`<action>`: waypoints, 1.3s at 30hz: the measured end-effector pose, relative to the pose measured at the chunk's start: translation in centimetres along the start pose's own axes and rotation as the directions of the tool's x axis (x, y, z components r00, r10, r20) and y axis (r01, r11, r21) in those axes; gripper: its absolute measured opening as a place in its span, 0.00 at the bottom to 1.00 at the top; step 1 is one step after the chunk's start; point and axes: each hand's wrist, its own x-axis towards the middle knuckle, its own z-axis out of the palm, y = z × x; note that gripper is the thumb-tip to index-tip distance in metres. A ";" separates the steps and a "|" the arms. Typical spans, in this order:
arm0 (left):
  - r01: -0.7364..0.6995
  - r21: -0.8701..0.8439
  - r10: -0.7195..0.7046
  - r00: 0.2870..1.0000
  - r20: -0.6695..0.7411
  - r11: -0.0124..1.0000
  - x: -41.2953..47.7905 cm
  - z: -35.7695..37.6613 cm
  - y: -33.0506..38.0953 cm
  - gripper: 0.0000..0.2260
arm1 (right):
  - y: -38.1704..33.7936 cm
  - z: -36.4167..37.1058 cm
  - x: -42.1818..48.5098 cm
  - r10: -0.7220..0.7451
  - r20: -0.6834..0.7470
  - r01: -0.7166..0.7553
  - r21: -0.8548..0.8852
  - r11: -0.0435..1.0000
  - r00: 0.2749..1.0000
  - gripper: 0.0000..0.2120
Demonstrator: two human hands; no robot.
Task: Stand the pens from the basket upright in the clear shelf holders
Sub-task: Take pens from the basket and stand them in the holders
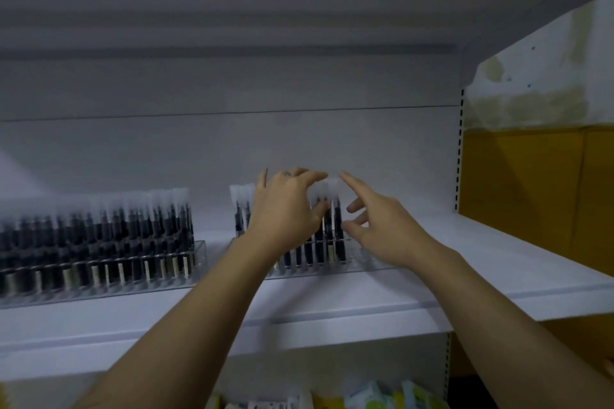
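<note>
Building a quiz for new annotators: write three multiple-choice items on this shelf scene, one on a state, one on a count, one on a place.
1. The left holder is: A empty; B packed with upright pens; C tipped over.
2. Clear holders on the shelf: A one; B four; C two.
3. The left hand and right hand reach over: A the right holder; B the left holder; C the goods below.
Key: 1 B, dark pens with pale caps fill its rows. 2 C, one stands left, one at the middle. 3 A, both hands are at the pen caps in the partly filled holder.
</note>
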 end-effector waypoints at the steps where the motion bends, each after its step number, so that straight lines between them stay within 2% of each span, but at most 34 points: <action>1: -0.002 0.002 0.002 1.000 -0.008 1.000 -0.4 -0.3 0.0 0.21 | -0.2 0.0 -0.2 0.000 -0.006 0.000 -0.012 1.000 1.000 0.36; 7: -0.007 0.015 0.008 0.999 -0.038 1.000 -4.3 -2.8 -0.4 0.20 | -2.7 0.0 -2.4 -0.079 -0.057 0.072 -0.113 0.991 0.995 0.33; 12: -0.010 -0.011 0.009 0.997 -0.076 1.000 -9.3 -5.0 -1.3 0.18 | -6.5 1.6 -5.6 -0.198 -0.058 0.190 -0.119 0.975 0.978 0.26; 21: 0.156 0.072 -0.158 0.987 0.016 0.985 -21.1 -6.9 -4.2 0.17 | -10.1 8.2 -12.1 -0.257 0.053 0.259 -0.031 0.966 0.965 0.23; 25: 0.229 0.094 -0.238 0.965 0.107 0.969 -26.2 -5.6 -5.1 0.18 | -10.2 13.0 -15.1 -0.217 0.206 0.221 -0.001 0.975 0.954 0.23; 31: 0.359 0.100 -0.371 0.863 0.343 0.928 -32.6 -1.4 -6.9 0.21 | -8.2 20.4 -19.0 -0.098 0.446 0.133 -0.047 0.990 0.890 0.24; 34: 0.447 0.089 -0.438 0.785 0.438 0.890 -35.5 1.2 -8.2 0.21 | -6.8 24.2 -20.4 -0.042 0.542 0.084 -0.053 0.995 0.840 0.26; 39: 0.575 0.118 -0.523 0.616 0.589 0.810 -40.8 6.4 -10.0 0.22 | -3.9 30.7 -22.9 0.051 0.715 0.014 -0.084 0.996 0.698 0.27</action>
